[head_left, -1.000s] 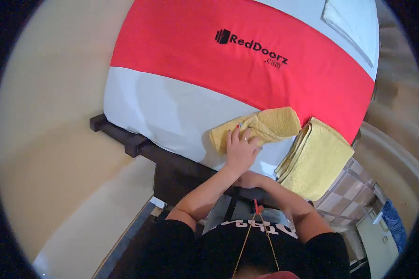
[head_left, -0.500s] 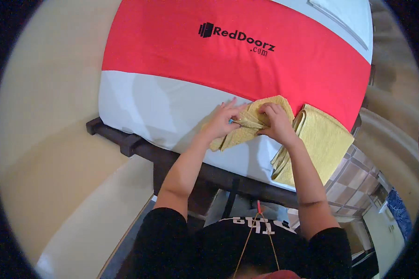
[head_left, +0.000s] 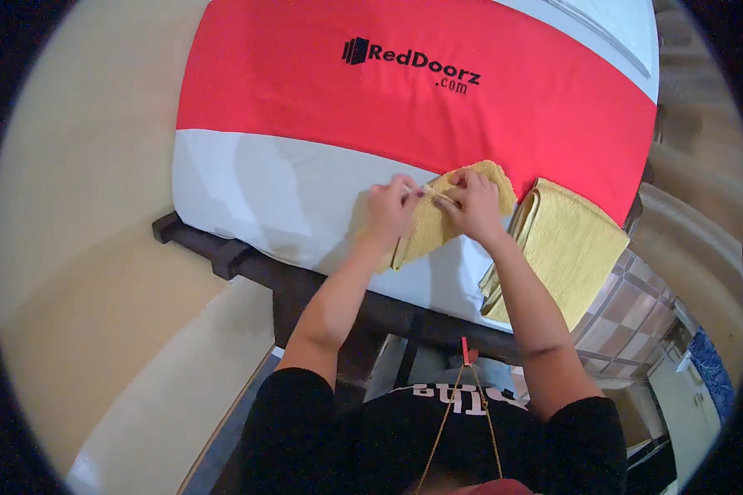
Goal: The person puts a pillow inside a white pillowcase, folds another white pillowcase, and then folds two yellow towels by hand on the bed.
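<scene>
A small yellow towel [head_left: 428,238] lies slantwise on the bed's near edge, partly over the white sheet [head_left: 285,194] and partly over the red bed runner [head_left: 272,74]. At its left side my left hand [head_left: 390,208] is closed, pinching a narrow raised bit of the towel. Opposite it, my right hand [head_left: 477,202] grips the same raised bit between thumb and fingers. The fingers partly hide this pinched stretch. To the right of my right forearm rests a larger folded yellow towel [head_left: 568,247], its layered edge facing the small one.
A dark wooden bed frame [head_left: 248,262] runs along the mattress's near side, with a post jutting out at the left. A beige wall [head_left: 99,223] rises on the left. Tiled floor [head_left: 611,318] shows beyond the bed at the right. White bedding [head_left: 603,33] lies at the far right.
Both hands have shifted slightly up and left. My left hand's fingers have curled from spread to a pinch, and the gathered towel fold between the hands looks narrower.
</scene>
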Motion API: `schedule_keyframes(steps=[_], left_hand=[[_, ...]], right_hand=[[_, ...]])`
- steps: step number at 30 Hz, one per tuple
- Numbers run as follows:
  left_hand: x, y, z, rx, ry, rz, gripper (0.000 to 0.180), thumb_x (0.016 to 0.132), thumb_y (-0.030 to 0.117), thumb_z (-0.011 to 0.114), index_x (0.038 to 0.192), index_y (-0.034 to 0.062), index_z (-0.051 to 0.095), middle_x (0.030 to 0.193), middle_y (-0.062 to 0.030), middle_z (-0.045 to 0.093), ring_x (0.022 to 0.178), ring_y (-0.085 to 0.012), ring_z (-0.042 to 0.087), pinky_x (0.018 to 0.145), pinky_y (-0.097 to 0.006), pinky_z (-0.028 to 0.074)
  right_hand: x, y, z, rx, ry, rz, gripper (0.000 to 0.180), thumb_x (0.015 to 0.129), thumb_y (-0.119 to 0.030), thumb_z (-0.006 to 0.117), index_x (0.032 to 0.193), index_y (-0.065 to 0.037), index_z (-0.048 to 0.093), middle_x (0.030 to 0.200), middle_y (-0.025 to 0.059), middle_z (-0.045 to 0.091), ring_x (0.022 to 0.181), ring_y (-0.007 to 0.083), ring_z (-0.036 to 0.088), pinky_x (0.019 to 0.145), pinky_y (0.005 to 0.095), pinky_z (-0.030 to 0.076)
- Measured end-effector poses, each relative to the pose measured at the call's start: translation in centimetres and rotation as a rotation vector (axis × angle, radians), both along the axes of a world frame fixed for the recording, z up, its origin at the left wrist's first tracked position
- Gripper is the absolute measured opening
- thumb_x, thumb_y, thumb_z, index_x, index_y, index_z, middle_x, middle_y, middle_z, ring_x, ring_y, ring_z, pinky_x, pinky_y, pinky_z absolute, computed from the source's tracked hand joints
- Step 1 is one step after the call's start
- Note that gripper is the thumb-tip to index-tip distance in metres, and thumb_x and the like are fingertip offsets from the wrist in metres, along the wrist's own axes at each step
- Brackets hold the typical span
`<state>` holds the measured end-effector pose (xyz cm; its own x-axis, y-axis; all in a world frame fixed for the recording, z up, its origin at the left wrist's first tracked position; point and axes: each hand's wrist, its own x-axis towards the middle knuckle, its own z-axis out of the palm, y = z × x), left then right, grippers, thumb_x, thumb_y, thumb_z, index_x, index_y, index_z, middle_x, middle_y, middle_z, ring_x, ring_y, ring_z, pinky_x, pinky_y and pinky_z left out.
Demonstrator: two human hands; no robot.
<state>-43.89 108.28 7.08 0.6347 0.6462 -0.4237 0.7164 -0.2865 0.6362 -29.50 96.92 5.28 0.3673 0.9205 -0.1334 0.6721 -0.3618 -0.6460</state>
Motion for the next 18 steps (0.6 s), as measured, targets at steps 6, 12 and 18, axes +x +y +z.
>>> schedule_keyframes(steps=[6,12,18], left_hand=[[-3.6,-1.1,0.5,0.414,-0.050,-0.370,0.055,0.073,0.043,0.063,0.116,0.0117,0.048,0.098,-0.0081,0.058,0.092,-0.0242,0.050,0.085,-0.041,0.031],[-3.5,-3.5,1.5,0.658,0.102,-0.467,0.064,0.071,0.048,0.061,0.122,0.0117,0.045,0.090,-0.0091,0.058,0.086,-0.0239,0.049,0.073,-0.041,0.031],[-2.3,-4.2,0.8,0.530,0.172,-0.278,0.059,0.073,0.046,0.061,0.119,0.0106,0.049,0.091,-0.0109,0.059,0.089,-0.0244,0.048,0.076,-0.041,0.030]], right_hand=[[-0.9,0.6,-1.3,-0.063,0.009,-0.144,0.024,0.071,-0.033,0.066,0.074,-0.009,0.068,0.098,0.0047,0.055,0.093,0.0241,0.050,0.080,0.0383,0.038],[-1.9,2.9,-1.5,-0.222,-0.142,-0.166,0.029,0.074,-0.036,0.060,0.082,-0.009,0.068,0.104,0.0071,0.055,0.101,0.0254,0.049,0.084,0.0391,0.035],[-0.1,4.4,-0.4,-0.431,-0.166,0.084,0.028,0.078,-0.034,0.052,0.087,-0.014,0.069,0.112,0.0103,0.053,0.105,0.0282,0.048,0.089,0.0435,0.034]])
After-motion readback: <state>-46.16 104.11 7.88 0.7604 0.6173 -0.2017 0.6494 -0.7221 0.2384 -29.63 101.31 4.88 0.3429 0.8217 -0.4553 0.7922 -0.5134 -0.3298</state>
